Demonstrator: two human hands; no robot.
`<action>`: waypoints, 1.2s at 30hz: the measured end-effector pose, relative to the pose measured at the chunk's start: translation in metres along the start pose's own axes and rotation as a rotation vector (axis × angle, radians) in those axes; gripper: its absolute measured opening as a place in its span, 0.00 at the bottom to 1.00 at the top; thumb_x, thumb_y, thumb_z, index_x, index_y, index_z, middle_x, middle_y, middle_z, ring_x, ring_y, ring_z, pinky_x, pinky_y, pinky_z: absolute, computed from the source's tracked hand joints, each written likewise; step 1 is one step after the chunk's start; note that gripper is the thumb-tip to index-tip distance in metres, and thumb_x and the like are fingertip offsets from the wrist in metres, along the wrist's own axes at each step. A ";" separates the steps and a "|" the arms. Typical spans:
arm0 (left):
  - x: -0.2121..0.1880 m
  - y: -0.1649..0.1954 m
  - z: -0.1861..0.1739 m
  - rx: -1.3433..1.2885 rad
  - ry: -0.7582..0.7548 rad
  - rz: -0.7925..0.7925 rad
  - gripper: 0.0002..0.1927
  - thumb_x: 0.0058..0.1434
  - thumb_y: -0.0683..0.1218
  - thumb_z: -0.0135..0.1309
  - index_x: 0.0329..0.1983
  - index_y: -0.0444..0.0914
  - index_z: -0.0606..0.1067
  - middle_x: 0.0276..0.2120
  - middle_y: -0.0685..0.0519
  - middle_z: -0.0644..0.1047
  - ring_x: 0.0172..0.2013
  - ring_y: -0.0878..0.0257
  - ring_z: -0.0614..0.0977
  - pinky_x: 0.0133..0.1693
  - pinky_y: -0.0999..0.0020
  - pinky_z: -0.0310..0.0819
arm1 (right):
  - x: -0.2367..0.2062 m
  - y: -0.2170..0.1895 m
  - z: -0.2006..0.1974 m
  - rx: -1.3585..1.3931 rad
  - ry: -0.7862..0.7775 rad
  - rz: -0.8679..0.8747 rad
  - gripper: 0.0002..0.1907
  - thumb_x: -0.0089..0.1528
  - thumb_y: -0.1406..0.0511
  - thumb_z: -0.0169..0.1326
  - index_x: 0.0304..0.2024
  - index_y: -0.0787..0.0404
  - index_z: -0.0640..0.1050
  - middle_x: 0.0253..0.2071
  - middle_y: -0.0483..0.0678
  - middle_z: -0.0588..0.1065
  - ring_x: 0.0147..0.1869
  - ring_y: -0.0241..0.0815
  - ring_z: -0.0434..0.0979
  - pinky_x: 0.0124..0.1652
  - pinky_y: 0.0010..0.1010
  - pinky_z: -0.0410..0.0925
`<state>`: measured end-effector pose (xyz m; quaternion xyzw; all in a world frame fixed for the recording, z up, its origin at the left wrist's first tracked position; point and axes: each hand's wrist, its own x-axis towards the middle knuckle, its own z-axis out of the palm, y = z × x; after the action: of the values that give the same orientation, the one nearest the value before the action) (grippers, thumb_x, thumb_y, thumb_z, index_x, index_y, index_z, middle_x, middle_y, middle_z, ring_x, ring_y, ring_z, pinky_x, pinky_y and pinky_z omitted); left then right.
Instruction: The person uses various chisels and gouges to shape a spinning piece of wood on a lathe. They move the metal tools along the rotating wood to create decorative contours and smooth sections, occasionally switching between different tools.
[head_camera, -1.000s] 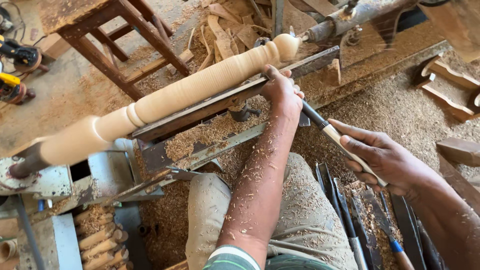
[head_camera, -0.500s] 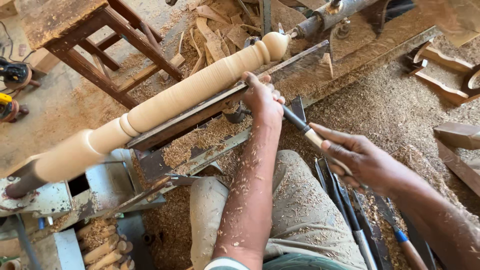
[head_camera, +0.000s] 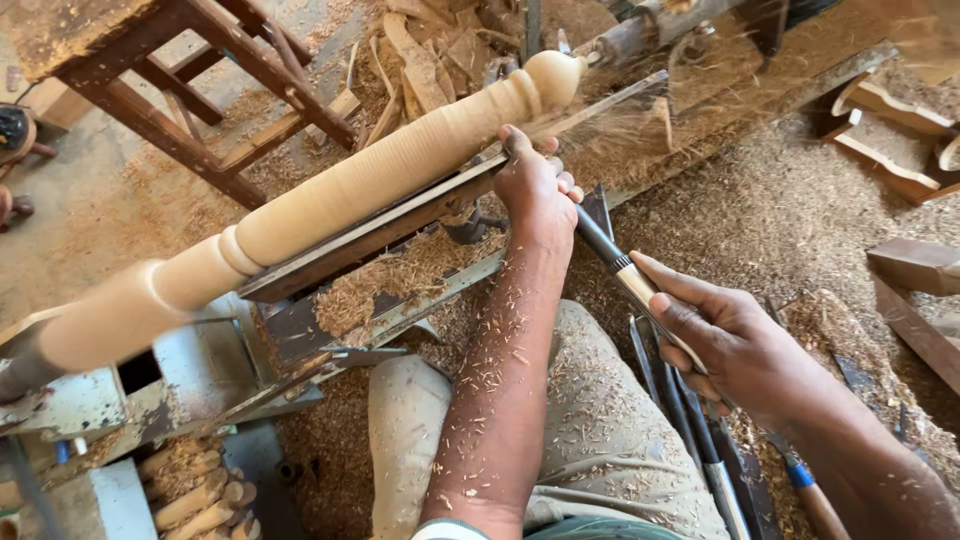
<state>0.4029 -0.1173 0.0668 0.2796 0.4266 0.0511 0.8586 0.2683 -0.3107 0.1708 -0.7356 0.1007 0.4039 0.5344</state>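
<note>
A long pale wooden spindle (head_camera: 330, 205) is mounted on a lathe and runs from lower left to upper right, with a rounded knob at its far end. My left hand (head_camera: 535, 185) presses the front of a turning chisel (head_camera: 612, 258) onto the metal tool rest (head_camera: 400, 225) against the spindle. My right hand (head_camera: 735, 345) grips the chisel's pale handle further back. Chips fly off near the knob end. My forearm is dusted with shavings.
Sawdust and shavings cover the floor and the lathe bed (head_camera: 330, 320). A wooden stool frame (head_camera: 190, 90) stands at upper left. Several spare chisels (head_camera: 700, 440) lie by my right knee. Turned pieces (head_camera: 200, 495) sit at lower left, carved offcuts (head_camera: 890, 120) at upper right.
My left hand and the chisel tip have slid to the right along the tool rest, toward the knob end of the spindle. More chips are flying there now.
</note>
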 end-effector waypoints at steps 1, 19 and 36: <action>0.001 -0.001 0.002 -0.011 -0.004 -0.007 0.31 0.69 0.68 0.42 0.31 0.36 0.70 0.14 0.60 0.59 0.11 0.70 0.57 0.13 0.71 0.49 | 0.002 0.002 -0.003 -0.007 0.002 -0.009 0.31 0.68 0.59 0.46 0.76 0.40 0.65 0.19 0.41 0.63 0.15 0.33 0.57 0.13 0.28 0.56; -0.001 -0.013 0.020 0.035 0.021 0.023 0.31 0.70 0.67 0.40 0.30 0.36 0.70 0.13 0.61 0.60 0.10 0.71 0.57 0.12 0.71 0.49 | 0.006 -0.005 -0.016 -0.155 0.068 -0.011 0.29 0.68 0.55 0.47 0.72 0.36 0.64 0.17 0.42 0.64 0.16 0.34 0.57 0.15 0.27 0.55; -0.016 0.010 -0.018 -0.024 0.004 0.065 0.30 0.70 0.66 0.40 0.32 0.36 0.71 0.15 0.61 0.59 0.11 0.71 0.57 0.13 0.72 0.51 | 0.003 -0.009 0.003 -0.128 -0.038 0.027 0.30 0.68 0.57 0.47 0.75 0.37 0.64 0.17 0.41 0.61 0.15 0.34 0.56 0.15 0.28 0.54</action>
<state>0.3809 -0.1066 0.0745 0.2826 0.4183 0.0846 0.8591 0.2739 -0.3035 0.1753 -0.7591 0.0745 0.4307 0.4824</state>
